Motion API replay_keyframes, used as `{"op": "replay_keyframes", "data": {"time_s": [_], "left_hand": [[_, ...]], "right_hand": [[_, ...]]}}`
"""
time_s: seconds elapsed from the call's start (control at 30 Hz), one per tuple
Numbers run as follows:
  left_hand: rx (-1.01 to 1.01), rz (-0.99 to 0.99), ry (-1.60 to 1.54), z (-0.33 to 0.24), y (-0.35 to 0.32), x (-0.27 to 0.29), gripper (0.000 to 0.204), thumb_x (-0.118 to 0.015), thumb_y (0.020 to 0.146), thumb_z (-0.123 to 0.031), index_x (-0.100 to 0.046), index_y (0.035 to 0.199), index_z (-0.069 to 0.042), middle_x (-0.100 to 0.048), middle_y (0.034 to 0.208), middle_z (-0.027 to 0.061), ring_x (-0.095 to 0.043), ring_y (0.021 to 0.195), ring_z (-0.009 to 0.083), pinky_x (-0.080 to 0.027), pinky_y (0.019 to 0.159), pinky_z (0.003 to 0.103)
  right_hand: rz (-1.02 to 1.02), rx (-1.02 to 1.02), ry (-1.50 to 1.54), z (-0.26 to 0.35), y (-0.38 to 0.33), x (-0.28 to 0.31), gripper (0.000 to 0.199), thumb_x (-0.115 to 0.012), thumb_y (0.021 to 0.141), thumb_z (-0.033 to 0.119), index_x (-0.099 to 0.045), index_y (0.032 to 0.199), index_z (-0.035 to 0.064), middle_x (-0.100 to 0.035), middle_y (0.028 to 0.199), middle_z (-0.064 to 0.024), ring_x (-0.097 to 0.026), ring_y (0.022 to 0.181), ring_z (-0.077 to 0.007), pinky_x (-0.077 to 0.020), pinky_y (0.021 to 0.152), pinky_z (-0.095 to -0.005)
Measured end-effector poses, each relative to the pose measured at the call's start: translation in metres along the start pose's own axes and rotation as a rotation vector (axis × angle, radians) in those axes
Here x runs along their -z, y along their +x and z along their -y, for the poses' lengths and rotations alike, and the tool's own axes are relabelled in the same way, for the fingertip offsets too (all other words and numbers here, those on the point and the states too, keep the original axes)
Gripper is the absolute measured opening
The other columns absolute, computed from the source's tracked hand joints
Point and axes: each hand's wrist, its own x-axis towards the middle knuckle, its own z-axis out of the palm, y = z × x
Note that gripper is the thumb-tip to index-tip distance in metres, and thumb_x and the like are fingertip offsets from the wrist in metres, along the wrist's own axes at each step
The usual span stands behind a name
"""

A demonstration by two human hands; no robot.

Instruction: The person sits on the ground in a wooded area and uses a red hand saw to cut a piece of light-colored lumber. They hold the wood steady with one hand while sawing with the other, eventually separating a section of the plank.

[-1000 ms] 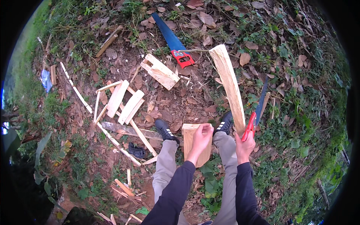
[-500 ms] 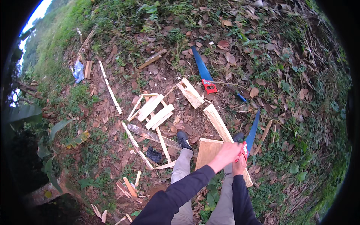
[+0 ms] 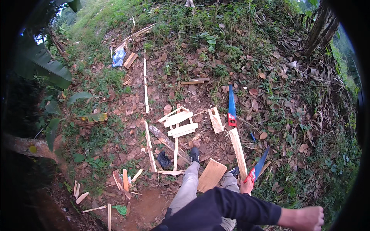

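Right hand (image 3: 246,187) gripped the red handle of a blue-bladed hand saw (image 3: 259,167), blade pointing toward 1 o'clock beside a long plank (image 3: 238,153). Left hand (image 3: 310,218), crossed to 4 o'clock, was curled in a loose fist, holding nothing. A flat board (image 3: 211,175) leaned against the knees at 6 o'clock.

Pretty cluttered right in front of the feet

The wooden frame (image 3: 178,124), long plank (image 3: 238,152) and blue handsaw (image 3: 231,106) crowd the bare dirt ahead; the open leafy ground (image 3: 293,100) off to the right gives more room.
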Motion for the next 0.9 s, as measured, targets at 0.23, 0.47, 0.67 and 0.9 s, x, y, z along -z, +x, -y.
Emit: {"op": "replay_keyframes", "data": {"time_s": [0.23, 0.47, 0.67, 0.9], "left_hand": [[1.255, 0.938, 0.544, -0.082, -0.461, 0.173, 0.053, -0.061, 0.089, -0.059, -0.074, 0.070, -0.011, -0.069, 0.065, 0.0026, -0.071, 0.064, 0.0213, -0.049, 0.055, 0.039], [1.577, 0.270, 0.025, -0.151, -0.573, 0.224, 0.063, -0.046, 0.102, -0.051, -0.073, 0.072, -0.003, -0.065, 0.068, 0.0249, -0.066, 0.067, 0.0445, -0.052, 0.064, 0.053], [1.508, 0.362, -0.257, -0.141, -0.538, 0.241, 0.059, -0.048, 0.102, -0.051, -0.072, 0.075, -0.003, -0.063, 0.068, 0.0263, -0.065, 0.069, 0.0431, -0.052, 0.066, 0.051], [1.354, -0.063, -0.599, -0.030, -0.499, 0.110, 0.035, -0.068, 0.094, -0.038, -0.059, 0.097, -0.005, -0.062, 0.092, 0.0111, -0.062, 0.081, 0.0291, -0.050, 0.071, 0.039]], "right_hand": [[0.064, 0.044, -0.132, 0.010, -0.016, 0.112, 0.046, -0.085, 0.067, 0.018, -0.053, 0.097, 0.0051, -0.066, 0.085, -0.0196, -0.066, 0.084, -0.0401, -0.0516, 0.073, -0.0483], [0.088, 0.075, -0.264, 0.084, -0.020, 0.160, 0.047, -0.087, 0.067, 0.017, -0.051, 0.095, 0.0065, -0.064, 0.086, -0.0166, -0.064, 0.087, -0.0375, -0.0507, 0.075, -0.0492], [0.060, 0.154, -0.316, 0.108, 0.006, 0.155, 0.043, -0.084, 0.068, 0.011, -0.050, 0.093, 0.0066, -0.061, 0.086, -0.0157, -0.062, 0.086, -0.0380, -0.0488, 0.074, -0.0489], [0.103, 0.147, -0.299, 0.102, 0.044, 0.123, 0.039, -0.084, 0.069, 0.010, -0.051, 0.090, 0.0047, -0.060, 0.082, -0.0168, -0.061, 0.081, -0.0395, -0.0484, 0.071, -0.0491]]}}
